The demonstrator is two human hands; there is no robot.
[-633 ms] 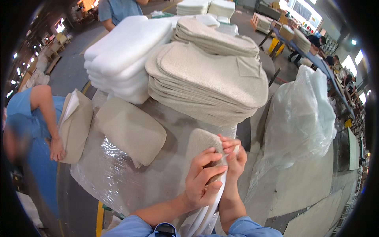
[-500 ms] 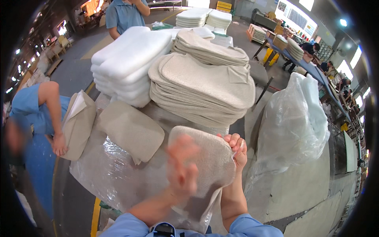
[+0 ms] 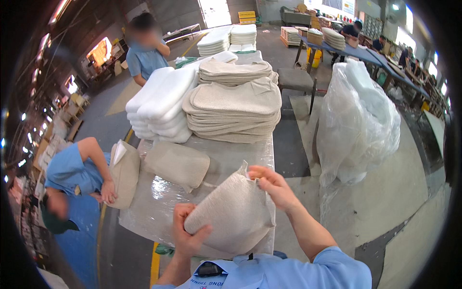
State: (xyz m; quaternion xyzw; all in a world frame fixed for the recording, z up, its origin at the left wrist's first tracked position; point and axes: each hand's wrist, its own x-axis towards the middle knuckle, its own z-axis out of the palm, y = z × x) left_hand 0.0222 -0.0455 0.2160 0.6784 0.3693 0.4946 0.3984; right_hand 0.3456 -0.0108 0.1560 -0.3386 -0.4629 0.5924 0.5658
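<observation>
Over the near part of the plastic-covered table point(image 3: 144, 212), I hold a beige fabric cushion cover point(image 3: 231, 212) tilted in front of me. My left hand point(image 3: 190, 231) grips its left side, thumb on the front face. At its upper right corner, where the edge is raised and a bit of white shows, my right hand point(image 3: 272, 185) pinches the fabric. Whether padding fills the cover is hard to tell. Just beyond my left hand lies another beige cushion piece point(image 3: 177, 164), flat on the table.
Stacks of beige covers point(image 3: 233, 113) and white padding point(image 3: 159, 103) stand farther back. At left, a co-worker point(image 3: 77, 168) handles a beige cushion point(image 3: 125, 180); another person point(image 3: 144, 58) stands behind. A large clear plastic bag point(image 3: 356, 125) stands right of the table, near a grey stool point(image 3: 296, 79).
My left hand has come down onto the cover's left side, and the cover has turned to a slant. My right hand has shifted to its raised corner. The view has tilted up.
</observation>
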